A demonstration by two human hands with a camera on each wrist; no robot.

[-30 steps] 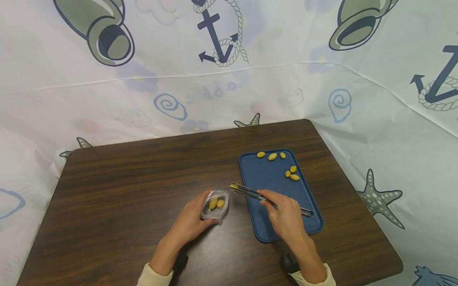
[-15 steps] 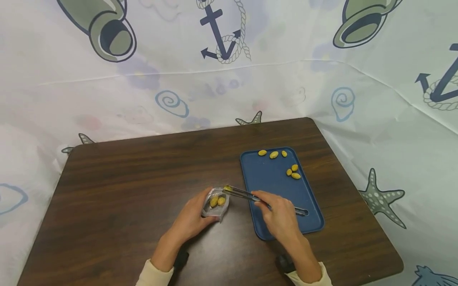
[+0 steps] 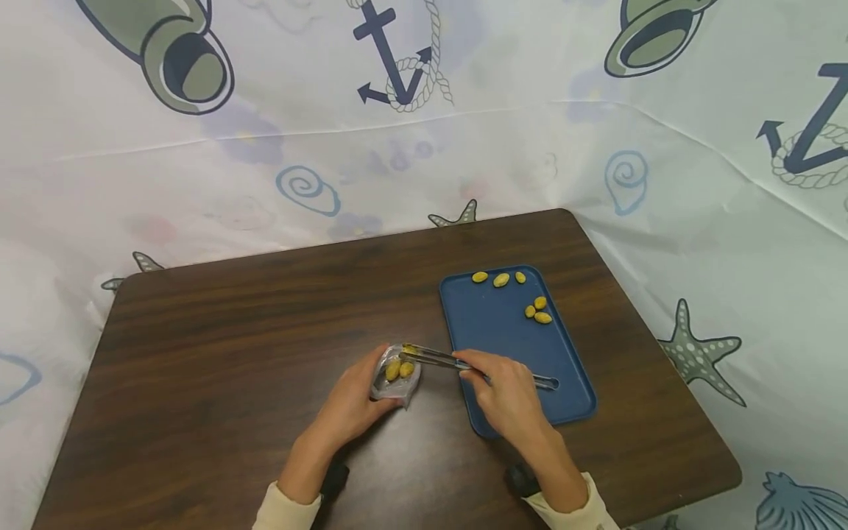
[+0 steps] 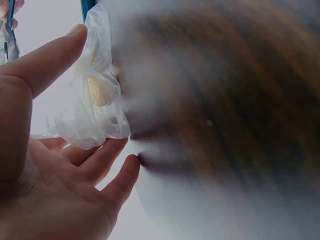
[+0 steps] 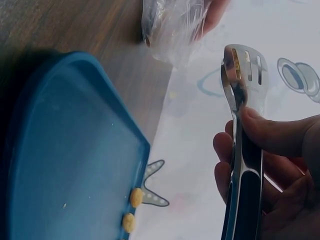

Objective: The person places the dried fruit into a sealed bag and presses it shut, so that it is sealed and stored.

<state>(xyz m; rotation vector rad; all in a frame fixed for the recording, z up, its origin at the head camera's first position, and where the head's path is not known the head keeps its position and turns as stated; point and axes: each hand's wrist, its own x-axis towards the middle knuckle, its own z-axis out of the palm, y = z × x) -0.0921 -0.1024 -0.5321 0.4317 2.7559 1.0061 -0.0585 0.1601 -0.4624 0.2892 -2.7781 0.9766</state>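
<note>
My left hand [image 3: 347,401] holds a clear plastic bag [image 3: 396,391] upright on the table, thumb on one side and fingers on the other. Two yellow-brown oval pieces [image 3: 393,369] show through the bag's open mouth. In the left wrist view, the crinkled bag [image 4: 107,117] stands between thumb and fingers. My right hand [image 3: 509,397] grips metal tongs [image 3: 437,359], their tips over the bag's mouth with a yellow piece [image 3: 408,350] between them. Seen from the right wrist, the tongs' slotted heads [image 5: 247,65] are nearly together, yellow showing through a slot.
A blue tray [image 3: 486,327] lies right of the bag, partly beneath my right hand. Several yellow pieces [image 3: 501,280] sit along its far edge and right side. The brown table [image 3: 265,316] meets a printed cloth backdrop [image 3: 517,169].
My right hand has moved left, bringing the tongs and the piece from beside the bag to over its mouth. My left hand keeps holding the bag; the view shifts slightly.
</note>
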